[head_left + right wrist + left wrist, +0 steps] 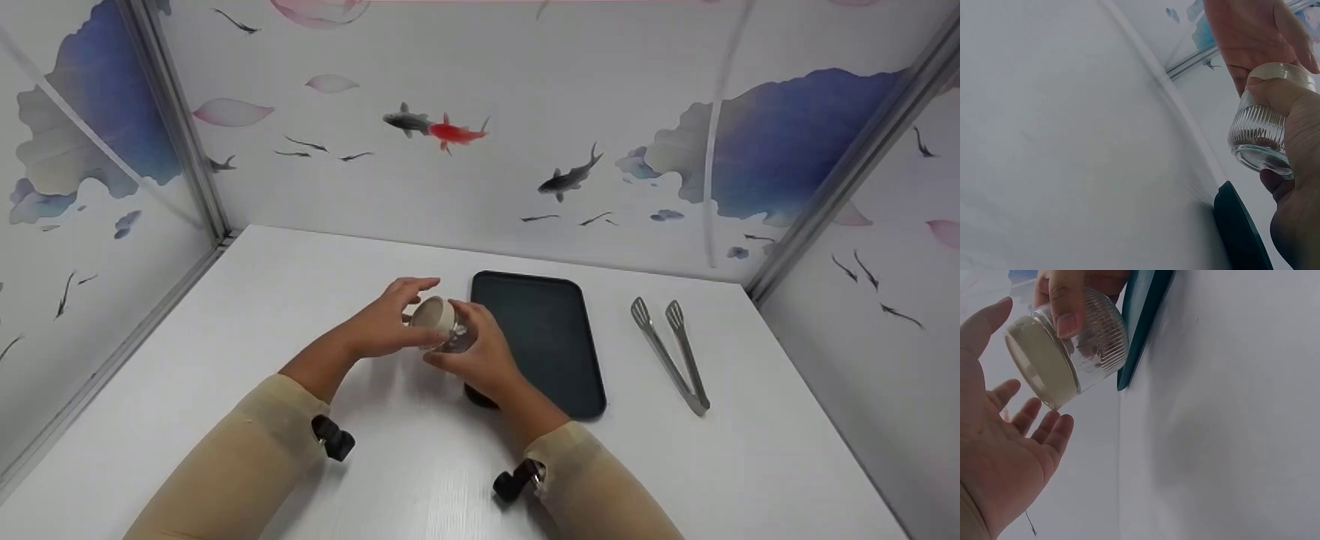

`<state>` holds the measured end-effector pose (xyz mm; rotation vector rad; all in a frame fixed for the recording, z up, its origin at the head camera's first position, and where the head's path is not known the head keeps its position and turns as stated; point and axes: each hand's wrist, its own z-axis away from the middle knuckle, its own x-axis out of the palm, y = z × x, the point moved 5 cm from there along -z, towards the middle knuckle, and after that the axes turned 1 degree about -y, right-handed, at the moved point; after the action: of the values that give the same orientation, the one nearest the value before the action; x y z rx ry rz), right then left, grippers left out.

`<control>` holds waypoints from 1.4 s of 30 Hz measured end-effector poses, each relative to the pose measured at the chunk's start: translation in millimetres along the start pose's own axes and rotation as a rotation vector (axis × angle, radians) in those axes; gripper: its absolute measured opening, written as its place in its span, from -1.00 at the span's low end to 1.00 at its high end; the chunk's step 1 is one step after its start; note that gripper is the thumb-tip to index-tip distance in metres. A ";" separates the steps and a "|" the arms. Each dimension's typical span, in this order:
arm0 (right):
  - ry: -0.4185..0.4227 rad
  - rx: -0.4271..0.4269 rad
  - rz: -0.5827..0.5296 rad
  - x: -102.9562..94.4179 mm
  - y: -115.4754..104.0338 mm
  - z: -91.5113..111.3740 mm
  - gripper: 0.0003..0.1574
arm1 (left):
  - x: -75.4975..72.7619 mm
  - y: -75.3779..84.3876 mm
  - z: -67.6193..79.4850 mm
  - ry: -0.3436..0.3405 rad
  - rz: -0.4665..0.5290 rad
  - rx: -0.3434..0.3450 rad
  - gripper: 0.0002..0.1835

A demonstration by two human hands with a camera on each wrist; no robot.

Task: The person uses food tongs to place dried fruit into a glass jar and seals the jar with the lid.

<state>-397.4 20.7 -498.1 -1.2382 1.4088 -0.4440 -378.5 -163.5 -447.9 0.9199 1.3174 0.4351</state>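
A ribbed clear glass jar [1098, 334] with a cream lid [1041, 363] is held tilted above the white table. My right hand [484, 351] grips the jar around its glass body, with the thumb across the upper part in the left wrist view. Around the lid, my left hand [382, 322] is spread, thumb on one side and fingers on the other. Its fingertips [1060, 430] come very near the lid's rim; whether they touch it I cannot tell. Something brownish shows through the glass, too unclear to name.
A dark green tray [544, 337] lies on the table [405, 480], partly behind the right forearm. Farther right lie metal tongs [679, 360], their slotted ends apart and pointing away. Panels printed with fish and petals [510, 90] stand around the back and sides.
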 end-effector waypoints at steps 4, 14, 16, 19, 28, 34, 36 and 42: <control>0.008 0.003 0.006 -0.2 0.1 0.4 0.12 | -0.4 -1.4 0.8 0.032 -0.046 -0.046 0.04; -0.005 -0.023 -0.042 0.7 1.1 1.3 0.10 | 1.0 5.1 0.4 -0.006 -0.002 0.067 -0.19; -0.009 -0.025 -0.044 1.1 1.6 1.6 0.11 | 1.2 4.8 0.1 -0.022 -0.002 0.095 -0.17; -0.015 -0.024 -0.059 1.5 1.5 1.8 0.12 | 1.1 4.0 0.2 -0.045 0.015 0.132 -0.13; -0.003 -0.009 -0.058 1.6 1.2 0.1 0.06 | 4.3 -2.0 -0.8 -0.007 -0.002 -0.020 0.08; 0.003 -0.016 -0.056 1.4 0.7 0.0 0.05 | 5.2 -1.3 -1.7 0.010 -0.067 -0.059 0.08; 0.003 -0.019 -0.056 1.1 0.3 0.0 0.04 | 4.9 0.1 -1.6 0.014 -0.078 -0.058 0.00; -0.002 -0.025 -0.040 1.3 -0.4 0.2 0.04 | 3.3 3.2 -0.8 0.009 -0.057 -0.043 -0.17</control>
<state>-396.8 19.5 -498.4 -1.2890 1.3932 -0.4535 -377.8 -158.9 -447.5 0.8433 1.3343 0.4228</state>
